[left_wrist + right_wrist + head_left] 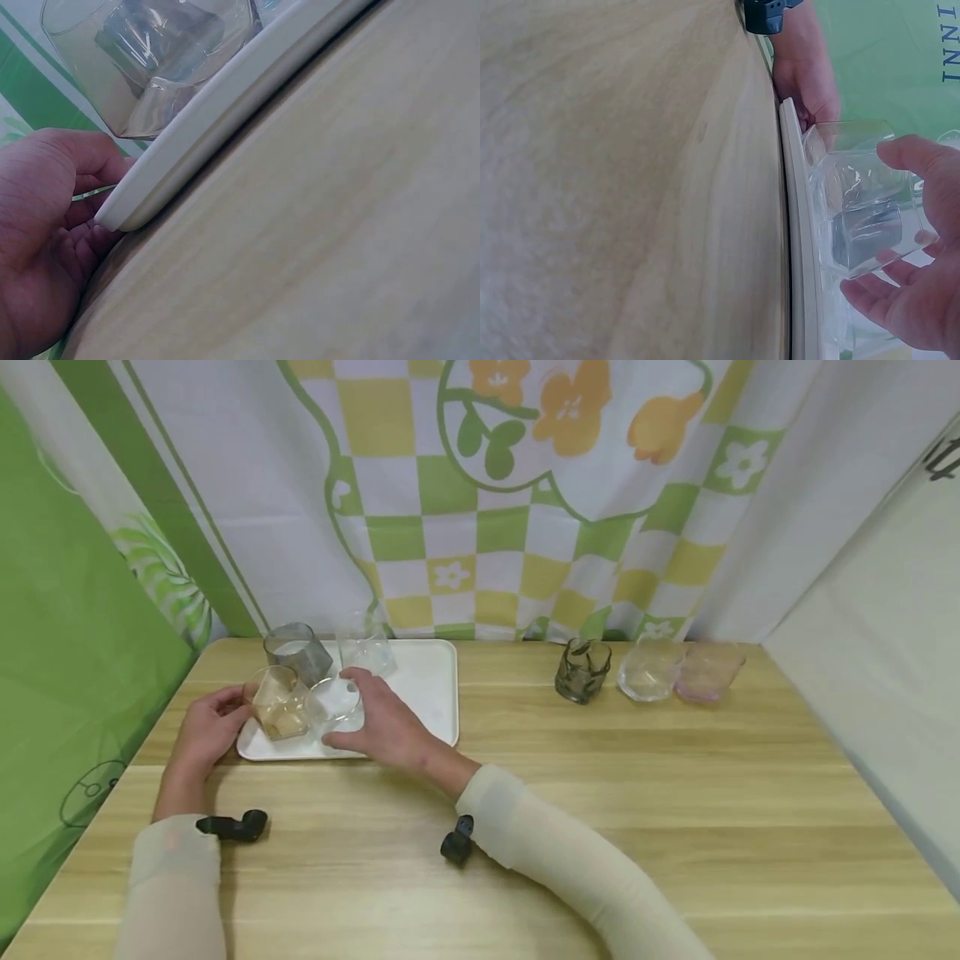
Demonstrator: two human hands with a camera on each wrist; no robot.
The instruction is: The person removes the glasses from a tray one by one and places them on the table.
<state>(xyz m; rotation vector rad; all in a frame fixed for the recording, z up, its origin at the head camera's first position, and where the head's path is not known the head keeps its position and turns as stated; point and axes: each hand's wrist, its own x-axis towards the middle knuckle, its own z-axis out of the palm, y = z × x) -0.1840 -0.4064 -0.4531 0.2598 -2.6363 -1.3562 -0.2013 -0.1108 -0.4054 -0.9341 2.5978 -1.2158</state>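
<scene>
My left hand (206, 732) is at the left end of the white tray (431, 693), its thumb and curled fingers at the rim. In the left wrist view those fingertips are partly hidden by the tray edge. Just beside them, an amber glass (281, 714) stands on the tray. My right hand (386, 722) holds a clear glass (855, 169), thumb on one side and fingers on the other, close against the amber glass. Behind these on the tray are a grey glass (296, 653) and another clear glass (367, 656).
Farther right on the wooden table (570, 793) stand a dark glass (582, 672), a clear glass (647, 675) and a pinkish glass (705, 677) in a row. A patterned curtain (495, 527) hangs along the back edge.
</scene>
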